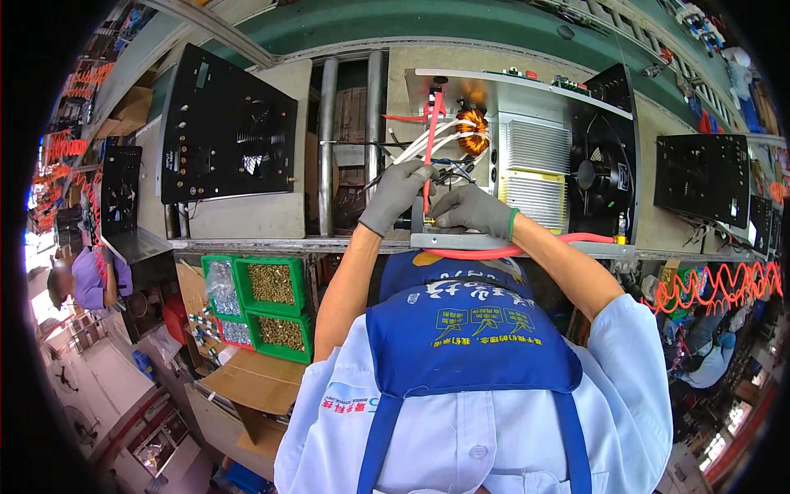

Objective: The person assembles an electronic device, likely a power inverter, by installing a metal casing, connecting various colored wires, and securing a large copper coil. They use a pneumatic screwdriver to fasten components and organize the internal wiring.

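An opened electrical unit (448, 241) with a metal chassis lies in front of me on the bench. My left hand (399, 196), in a grey glove, is closed on a flat red cable (433, 136) that runs from the far panel toward the near edge. My right hand (476, 209), also gloved, has its fingers pinched together beside a small brass-coloured fitting (429, 221) at the near left corner; what they hold is hidden. White wires (424, 142) and a copper-wound ring coil (472, 132) sit just beyond my hands. A thicker red cable (527, 249) lies along the near edge.
Inside the unit, silver heat sinks (536, 146) and a black fan (587, 174) stand to the right. Black panelled units (234, 128) lie left and right on the roller line (327, 148). Green bins (276, 284) of brass hardware are at lower left. Another person (90, 276) is far left.
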`<state>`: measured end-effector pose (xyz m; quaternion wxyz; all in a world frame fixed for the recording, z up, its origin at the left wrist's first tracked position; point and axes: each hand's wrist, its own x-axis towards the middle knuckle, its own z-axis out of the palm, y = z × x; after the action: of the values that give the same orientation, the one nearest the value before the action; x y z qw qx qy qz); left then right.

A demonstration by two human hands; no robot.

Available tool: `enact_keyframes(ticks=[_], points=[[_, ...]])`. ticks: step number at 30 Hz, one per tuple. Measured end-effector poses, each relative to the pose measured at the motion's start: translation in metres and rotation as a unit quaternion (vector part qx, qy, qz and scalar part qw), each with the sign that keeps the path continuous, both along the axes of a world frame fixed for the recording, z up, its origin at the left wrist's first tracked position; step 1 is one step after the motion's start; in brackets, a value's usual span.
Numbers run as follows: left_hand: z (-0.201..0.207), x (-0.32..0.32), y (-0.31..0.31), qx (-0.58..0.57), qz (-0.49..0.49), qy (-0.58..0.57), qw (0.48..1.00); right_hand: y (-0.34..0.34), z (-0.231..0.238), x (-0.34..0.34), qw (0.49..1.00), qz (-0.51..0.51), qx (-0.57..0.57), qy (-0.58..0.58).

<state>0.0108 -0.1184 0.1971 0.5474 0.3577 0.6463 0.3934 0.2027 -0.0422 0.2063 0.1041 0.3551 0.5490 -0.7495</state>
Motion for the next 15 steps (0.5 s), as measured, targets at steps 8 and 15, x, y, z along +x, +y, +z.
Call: enact_keyframes(ticks=[8,15], points=[[-0.002,0.001,-0.001,-0.005,0.004,-0.010,1.000,-0.006,-0.004,-0.007,0.999,0.014,0.045,0.007],[-0.008,-0.002,0.000,-0.019,-0.019,0.017,1.000,-0.005,0.000,-0.008,0.999,0.029,-0.036,-0.017]])
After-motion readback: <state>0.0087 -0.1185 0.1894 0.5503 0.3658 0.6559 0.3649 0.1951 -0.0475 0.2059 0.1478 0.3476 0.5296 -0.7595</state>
